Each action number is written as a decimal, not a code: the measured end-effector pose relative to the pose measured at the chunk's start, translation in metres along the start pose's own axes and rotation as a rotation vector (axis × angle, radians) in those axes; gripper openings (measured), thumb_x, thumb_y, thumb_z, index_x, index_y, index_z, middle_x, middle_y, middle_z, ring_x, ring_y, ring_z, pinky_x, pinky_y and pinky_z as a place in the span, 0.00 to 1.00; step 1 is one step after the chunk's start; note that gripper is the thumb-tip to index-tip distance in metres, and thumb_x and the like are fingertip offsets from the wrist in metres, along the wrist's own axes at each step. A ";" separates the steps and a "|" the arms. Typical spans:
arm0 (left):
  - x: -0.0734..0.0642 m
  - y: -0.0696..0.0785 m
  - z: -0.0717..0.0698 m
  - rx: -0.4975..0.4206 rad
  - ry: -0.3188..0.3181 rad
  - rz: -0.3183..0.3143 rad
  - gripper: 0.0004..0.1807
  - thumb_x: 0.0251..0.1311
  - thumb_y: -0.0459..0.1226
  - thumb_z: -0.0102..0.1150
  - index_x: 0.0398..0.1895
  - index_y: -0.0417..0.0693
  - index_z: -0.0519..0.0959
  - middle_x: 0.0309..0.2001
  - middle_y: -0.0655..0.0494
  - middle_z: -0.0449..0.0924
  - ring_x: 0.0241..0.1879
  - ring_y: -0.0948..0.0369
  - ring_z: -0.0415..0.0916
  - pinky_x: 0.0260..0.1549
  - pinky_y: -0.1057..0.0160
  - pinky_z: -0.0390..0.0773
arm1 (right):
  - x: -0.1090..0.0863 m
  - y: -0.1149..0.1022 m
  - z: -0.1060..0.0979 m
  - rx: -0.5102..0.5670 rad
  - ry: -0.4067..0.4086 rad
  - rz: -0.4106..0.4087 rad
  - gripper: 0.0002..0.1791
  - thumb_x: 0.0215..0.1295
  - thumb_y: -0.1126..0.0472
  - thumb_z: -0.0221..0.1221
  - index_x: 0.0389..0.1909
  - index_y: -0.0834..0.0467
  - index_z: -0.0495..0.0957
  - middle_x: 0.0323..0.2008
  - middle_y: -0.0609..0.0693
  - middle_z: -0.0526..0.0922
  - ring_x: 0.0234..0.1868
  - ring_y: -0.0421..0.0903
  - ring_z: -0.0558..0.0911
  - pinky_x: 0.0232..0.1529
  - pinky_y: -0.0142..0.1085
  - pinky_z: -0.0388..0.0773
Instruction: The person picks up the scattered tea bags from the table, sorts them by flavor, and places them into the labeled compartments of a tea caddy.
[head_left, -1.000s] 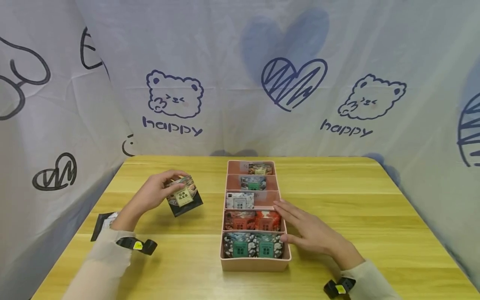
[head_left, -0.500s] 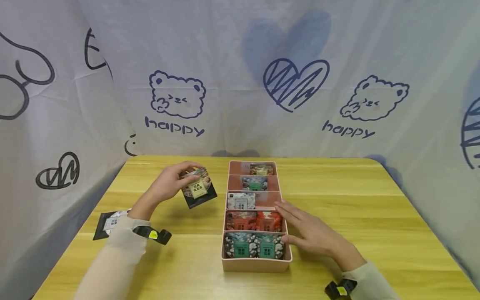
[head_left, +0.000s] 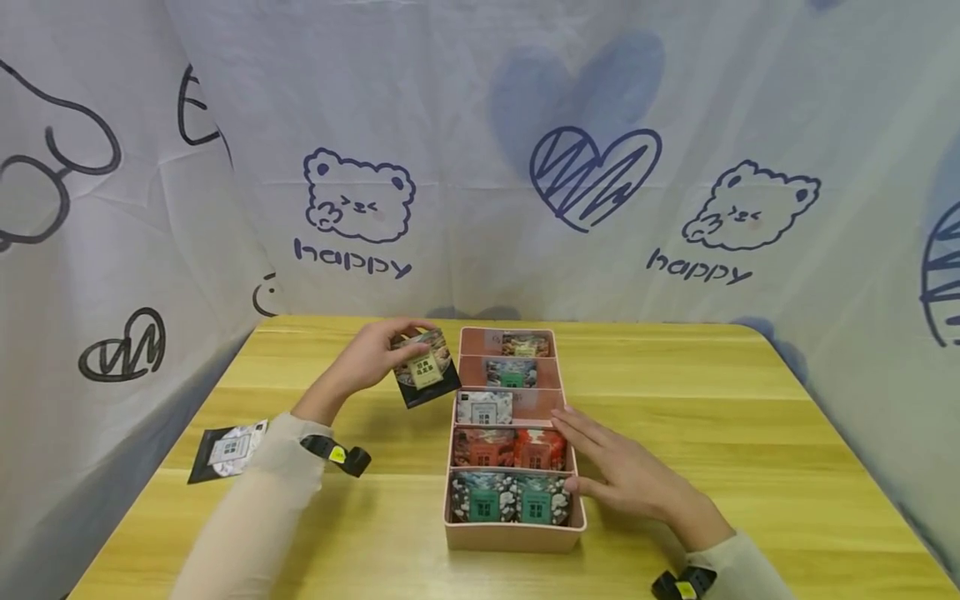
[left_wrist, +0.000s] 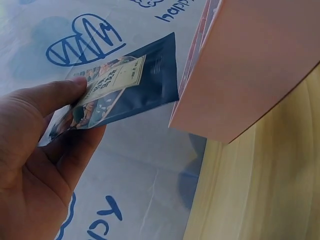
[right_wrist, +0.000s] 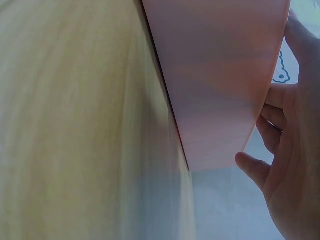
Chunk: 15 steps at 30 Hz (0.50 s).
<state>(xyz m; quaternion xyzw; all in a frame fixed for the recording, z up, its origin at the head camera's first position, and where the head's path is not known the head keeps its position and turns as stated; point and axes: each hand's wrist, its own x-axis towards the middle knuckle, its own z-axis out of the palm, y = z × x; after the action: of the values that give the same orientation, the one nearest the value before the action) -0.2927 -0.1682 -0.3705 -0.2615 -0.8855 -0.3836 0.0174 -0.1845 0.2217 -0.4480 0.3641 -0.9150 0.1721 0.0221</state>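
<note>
My left hand [head_left: 375,354] pinches a black tea sachet [head_left: 427,369] with a cream label, thumb on its printed front and fingers behind. The sachet hangs in the air just left of a long pink divided box [head_left: 514,537]; in the left wrist view its dark lower end comes close to the box wall [left_wrist: 250,65]. My right hand [head_left: 626,467] rests along the box's right rim with its fingers fairly straight, thumb near the front compartment. In the box, green sachets [head_left: 480,500] lie in front, red sachets [head_left: 483,450] behind them, then a white sachet [head_left: 483,408].
Farther back in the box are a green-labelled sachet [head_left: 512,374] and a cream-labelled sachet [head_left: 526,345]. Another black and white sachet [head_left: 228,450] lies on the wooden table [head_left: 712,400] at the left, beside my left sleeve. A printed cloth [head_left: 465,167] hangs behind the table.
My left hand has carried the black sachet right and slightly away from me, up to the box's left side. The right hand has stayed at the rim.
</note>
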 end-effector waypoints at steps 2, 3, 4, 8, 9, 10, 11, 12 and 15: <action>0.006 0.001 0.002 -0.014 -0.008 -0.009 0.19 0.69 0.45 0.57 0.60 0.53 0.78 0.52 0.48 0.79 0.31 0.59 0.79 0.28 0.56 0.81 | 0.000 0.000 0.000 0.001 0.000 0.000 0.43 0.68 0.40 0.56 0.78 0.52 0.51 0.77 0.51 0.50 0.73 0.54 0.56 0.64 0.56 0.65; 0.008 0.002 0.003 -0.023 -0.010 -0.013 0.18 0.69 0.44 0.57 0.60 0.53 0.78 0.51 0.48 0.79 0.30 0.59 0.79 0.28 0.55 0.81 | -0.001 0.000 0.000 -0.001 -0.002 0.000 0.43 0.68 0.40 0.56 0.78 0.52 0.51 0.77 0.51 0.50 0.73 0.54 0.56 0.64 0.56 0.65; 0.011 0.002 0.005 -0.023 -0.012 -0.015 0.18 0.69 0.45 0.57 0.60 0.53 0.78 0.52 0.48 0.79 0.30 0.59 0.79 0.28 0.56 0.81 | -0.001 0.001 0.000 -0.002 -0.001 -0.001 0.43 0.68 0.40 0.56 0.78 0.52 0.51 0.77 0.51 0.50 0.73 0.54 0.56 0.64 0.56 0.65; 0.022 0.002 0.010 -0.042 -0.027 -0.025 0.18 0.69 0.45 0.57 0.60 0.53 0.78 0.53 0.50 0.79 0.32 0.59 0.79 0.29 0.56 0.81 | -0.001 0.001 0.000 -0.005 -0.001 -0.003 0.43 0.68 0.40 0.56 0.78 0.52 0.51 0.77 0.51 0.50 0.73 0.54 0.57 0.64 0.56 0.65; 0.024 0.002 0.011 -0.044 -0.030 -0.023 0.19 0.69 0.45 0.56 0.60 0.53 0.77 0.54 0.50 0.79 0.32 0.59 0.79 0.29 0.57 0.81 | -0.001 0.002 -0.001 -0.005 -0.002 -0.004 0.43 0.68 0.40 0.56 0.78 0.52 0.51 0.77 0.51 0.50 0.73 0.54 0.57 0.64 0.56 0.65; 0.026 0.002 0.012 -0.046 -0.035 -0.021 0.19 0.70 0.44 0.56 0.61 0.52 0.77 0.54 0.51 0.79 0.32 0.60 0.79 0.29 0.57 0.81 | -0.002 0.002 -0.001 -0.006 0.000 -0.005 0.43 0.68 0.40 0.56 0.78 0.52 0.51 0.77 0.51 0.50 0.73 0.54 0.57 0.64 0.56 0.65; 0.028 0.002 0.012 -0.055 -0.038 -0.021 0.19 0.70 0.44 0.56 0.61 0.52 0.77 0.54 0.51 0.79 0.31 0.59 0.79 0.29 0.57 0.81 | -0.002 0.002 -0.001 -0.008 0.000 -0.006 0.43 0.68 0.40 0.56 0.78 0.52 0.51 0.77 0.51 0.50 0.73 0.54 0.57 0.64 0.56 0.65; 0.030 0.002 0.012 -0.060 -0.037 -0.020 0.19 0.70 0.43 0.56 0.61 0.51 0.77 0.54 0.51 0.79 0.31 0.59 0.79 0.28 0.58 0.81 | -0.001 0.002 -0.001 -0.008 0.000 -0.008 0.43 0.68 0.40 0.56 0.78 0.52 0.51 0.77 0.51 0.51 0.73 0.54 0.56 0.64 0.55 0.65; 0.035 0.001 0.013 -0.082 -0.037 -0.016 0.18 0.72 0.40 0.54 0.62 0.49 0.77 0.55 0.50 0.78 0.31 0.58 0.79 0.28 0.56 0.81 | 0.000 0.001 -0.001 -0.006 0.005 -0.014 0.43 0.68 0.40 0.56 0.78 0.52 0.51 0.77 0.51 0.51 0.74 0.53 0.55 0.65 0.55 0.65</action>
<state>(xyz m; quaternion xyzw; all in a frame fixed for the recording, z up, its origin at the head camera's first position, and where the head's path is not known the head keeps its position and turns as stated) -0.3205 -0.1429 -0.3703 -0.2619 -0.8713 -0.4149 -0.0127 -0.1853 0.2230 -0.4479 0.3699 -0.9130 0.1700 0.0266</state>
